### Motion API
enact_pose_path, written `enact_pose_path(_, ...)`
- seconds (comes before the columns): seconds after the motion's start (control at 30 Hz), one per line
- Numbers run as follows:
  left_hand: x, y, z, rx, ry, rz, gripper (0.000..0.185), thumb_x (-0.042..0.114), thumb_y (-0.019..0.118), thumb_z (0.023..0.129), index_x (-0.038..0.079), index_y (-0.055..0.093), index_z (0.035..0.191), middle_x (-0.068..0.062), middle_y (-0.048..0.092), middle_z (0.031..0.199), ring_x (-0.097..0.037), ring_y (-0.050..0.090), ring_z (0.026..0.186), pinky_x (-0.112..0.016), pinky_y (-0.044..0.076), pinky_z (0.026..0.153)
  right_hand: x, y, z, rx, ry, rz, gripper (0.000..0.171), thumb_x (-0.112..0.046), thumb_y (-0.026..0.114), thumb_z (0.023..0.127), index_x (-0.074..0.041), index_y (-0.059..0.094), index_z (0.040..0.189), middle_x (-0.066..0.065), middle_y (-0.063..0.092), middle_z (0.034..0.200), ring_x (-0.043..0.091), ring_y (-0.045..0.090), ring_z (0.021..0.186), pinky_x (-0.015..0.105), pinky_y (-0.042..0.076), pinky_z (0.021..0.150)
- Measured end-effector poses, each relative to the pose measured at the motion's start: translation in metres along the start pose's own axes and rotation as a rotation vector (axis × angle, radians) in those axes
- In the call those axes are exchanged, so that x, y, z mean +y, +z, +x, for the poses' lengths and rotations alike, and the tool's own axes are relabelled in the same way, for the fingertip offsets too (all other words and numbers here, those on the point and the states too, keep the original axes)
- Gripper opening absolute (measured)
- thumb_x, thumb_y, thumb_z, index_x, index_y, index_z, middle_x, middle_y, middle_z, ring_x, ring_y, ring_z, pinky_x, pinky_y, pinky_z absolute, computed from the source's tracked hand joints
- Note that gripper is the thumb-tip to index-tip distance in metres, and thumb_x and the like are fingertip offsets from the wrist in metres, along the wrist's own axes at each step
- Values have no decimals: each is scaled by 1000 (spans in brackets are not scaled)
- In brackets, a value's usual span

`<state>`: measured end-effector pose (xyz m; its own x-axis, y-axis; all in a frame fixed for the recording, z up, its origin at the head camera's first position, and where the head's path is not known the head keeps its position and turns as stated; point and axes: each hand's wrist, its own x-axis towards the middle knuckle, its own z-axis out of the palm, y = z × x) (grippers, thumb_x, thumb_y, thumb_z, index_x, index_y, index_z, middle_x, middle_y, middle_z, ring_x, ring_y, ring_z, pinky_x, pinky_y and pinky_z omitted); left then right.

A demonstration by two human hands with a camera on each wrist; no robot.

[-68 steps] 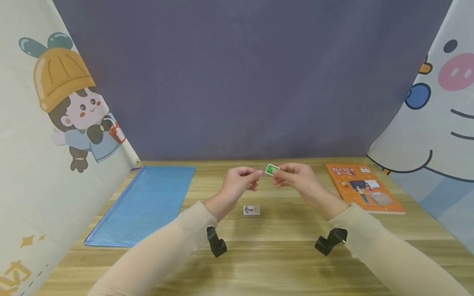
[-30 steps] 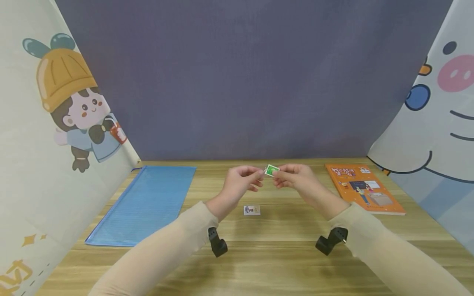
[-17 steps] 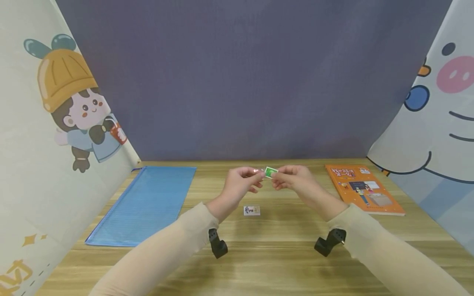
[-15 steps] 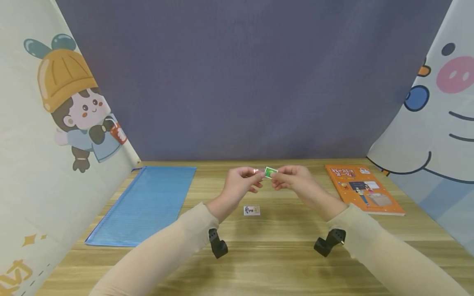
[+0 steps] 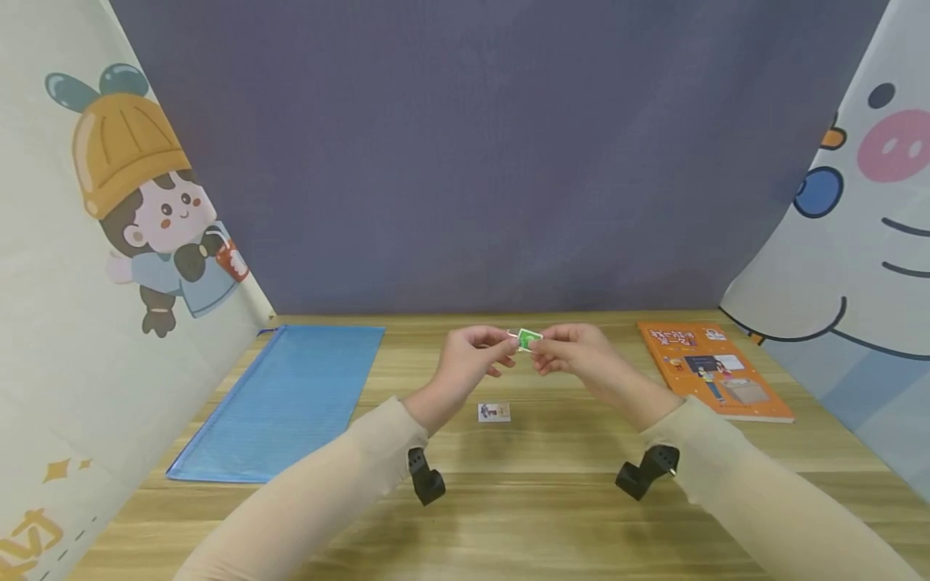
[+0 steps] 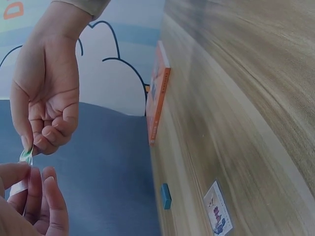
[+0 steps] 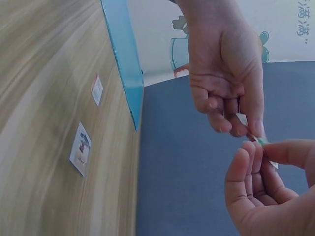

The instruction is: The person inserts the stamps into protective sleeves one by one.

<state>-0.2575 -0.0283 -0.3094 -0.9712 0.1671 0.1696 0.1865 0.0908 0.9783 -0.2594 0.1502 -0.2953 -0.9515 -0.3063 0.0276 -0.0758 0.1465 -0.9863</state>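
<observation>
Between the two hands, above the table, is a small green card with a white border (image 5: 528, 340). My right hand (image 5: 581, 351) pinches its right side between thumb and fingers. The left hand (image 5: 468, 363) pinches a thin, shiny, clear-looking piece (image 5: 512, 333) at the card's left edge; fingers hide most of it. Both hands nearly meet at the card in the left wrist view, where a bit of green (image 6: 26, 155) shows at the right fingertips. A white flap (image 7: 241, 119) sticks out by the left fingers in the right wrist view. Below lies a small printed card (image 5: 494, 412).
A blue mesh zip pouch (image 5: 291, 403) lies at the left, an orange book (image 5: 715, 371) at the right. The wrist views also show a small teal block (image 6: 166, 195) and a second small card (image 7: 97, 89) on the wooden table (image 5: 508, 524).
The green card has shifted slightly left and closer to the left fingers, narrowing the gap between the hands. Its tilt changes a little. Both hands keep their pinch.
</observation>
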Motion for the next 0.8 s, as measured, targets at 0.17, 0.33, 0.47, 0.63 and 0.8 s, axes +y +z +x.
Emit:
enact_pose_path(0.17, 1, -2, 1, -22, -1, 13, 21, 24, 67, 78, 6, 66, 89, -6, 64, 84, -17, 62, 70, -31, 53, 59, -3, -4, 0, -30, -19, -57, 29, -17, 63, 82, 7, 53, 95, 11, 61, 80, 22, 59, 73, 37, 51, 72)
enact_pose_path(0.33, 2, -4, 2, -62, -23, 11, 24, 25, 66, 78, 5, 66, 92, -9, 65, 85, -18, 62, 72, -32, 53, 61, -4, -8, -1, -57, -21, -111, 29, -19, 63, 81, 4, 55, 97, 12, 61, 83, 28, 59, 78, 37, 51, 72)
enact_pose_path(0.47, 2, -5, 2, -87, -40, 5, 24, 22, 66, 79, 3, 65, 94, -12, 65, 89, -21, 62, 74, -34, 53, 63, -4, -9, -1, -62, -22, -131, 26, -16, 61, 82, 3, 55, 98, 13, 61, 84, 26, 59, 77, 38, 51, 72)
enact_pose_path(0.63, 1, -5, 2, -96, -28, 9, 23, 21, 66, 79, 2, 65, 93, -10, 65, 87, -20, 62, 74, -33, 52, 62, -2, -8, -1, -60, -37, -156, 27, -18, 62, 82, 1, 55, 100, 14, 60, 84, 23, 58, 75, 37, 51, 70)
enact_pose_path(0.8, 0, -4, 2, -80, -9, 30, 22, 24, 66, 79, 6, 65, 92, -10, 65, 87, -16, 61, 72, -29, 52, 60, -2, -7, 0, -55, -60, -156, 32, -23, 60, 83, -3, 54, 107, 16, 59, 87, 25, 58, 75, 37, 51, 70)
